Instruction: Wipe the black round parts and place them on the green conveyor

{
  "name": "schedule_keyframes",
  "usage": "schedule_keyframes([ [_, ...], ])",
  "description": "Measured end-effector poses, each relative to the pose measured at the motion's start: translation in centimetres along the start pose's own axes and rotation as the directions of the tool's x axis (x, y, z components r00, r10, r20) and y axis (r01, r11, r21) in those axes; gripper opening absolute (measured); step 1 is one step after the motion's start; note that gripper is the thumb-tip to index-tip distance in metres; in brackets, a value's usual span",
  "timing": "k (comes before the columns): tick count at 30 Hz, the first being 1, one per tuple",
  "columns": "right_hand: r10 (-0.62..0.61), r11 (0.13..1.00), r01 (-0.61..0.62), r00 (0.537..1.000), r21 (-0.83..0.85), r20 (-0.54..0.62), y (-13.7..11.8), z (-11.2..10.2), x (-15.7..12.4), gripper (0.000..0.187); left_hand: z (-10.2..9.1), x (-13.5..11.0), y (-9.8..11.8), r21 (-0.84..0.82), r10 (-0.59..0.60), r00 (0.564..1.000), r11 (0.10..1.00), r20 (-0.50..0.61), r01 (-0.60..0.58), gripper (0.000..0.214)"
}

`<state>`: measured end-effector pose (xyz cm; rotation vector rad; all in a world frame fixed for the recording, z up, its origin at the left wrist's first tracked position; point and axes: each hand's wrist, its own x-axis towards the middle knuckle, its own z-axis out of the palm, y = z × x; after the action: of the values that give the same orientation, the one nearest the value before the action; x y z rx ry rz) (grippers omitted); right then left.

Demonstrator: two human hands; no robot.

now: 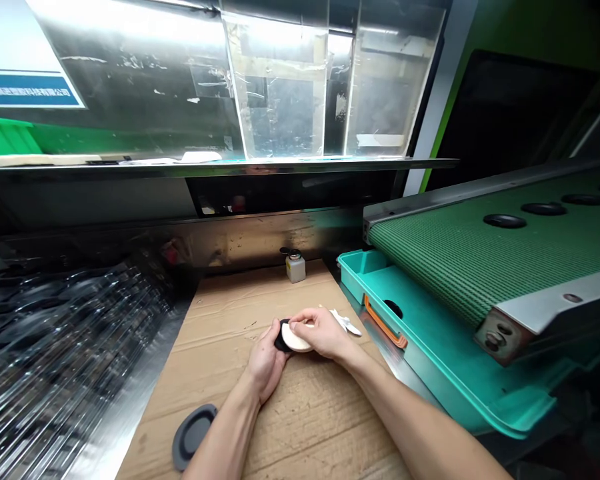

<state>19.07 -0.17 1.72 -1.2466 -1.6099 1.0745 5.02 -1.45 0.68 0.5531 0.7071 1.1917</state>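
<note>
Both of my hands are at the middle of a cardboard sheet [305, 427]. My left hand [266, 360] grips from below and to the left a black rubber-like disc [283, 337], whose edge shows past my fingers. A cream-white round pad [297, 339] lies against the black disc, and my right hand [320, 332] holds it from above with its fingers curled over. Near my left forearm, a separate dark grey rubber disc [193, 437] lies flat on the cardboard. A crumpled white cloth [347, 322] lies just beyond my right hand.
A small glue-like bottle with a dark cap [296, 267] stands at the cardboard's far end. To the right are a teal tray [380, 300] with an orange handle [385, 322] and a green conveyor belt [470, 260] carrying several black discs [504, 221].
</note>
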Motion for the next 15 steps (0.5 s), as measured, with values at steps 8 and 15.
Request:
schedule_keyframes([
  [8, 0.007, 0.99, 0.018, 0.984, -0.14, 0.178, 0.8, -0.7, 0.0, 0.021, -0.6, 0.3, 0.2, -0.017, -0.013, 0.999, 1.0, -0.051, 0.013, 0.023],
  [15, -0.23, 0.91, 0.233, 0.972, -0.343, 0.049, -0.4, 1.0, -0.7, 0.025, -0.7, 0.6, 0.2, -0.072, -0.018, 0.998, 0.997, -0.067, 0.013, 0.025],
])
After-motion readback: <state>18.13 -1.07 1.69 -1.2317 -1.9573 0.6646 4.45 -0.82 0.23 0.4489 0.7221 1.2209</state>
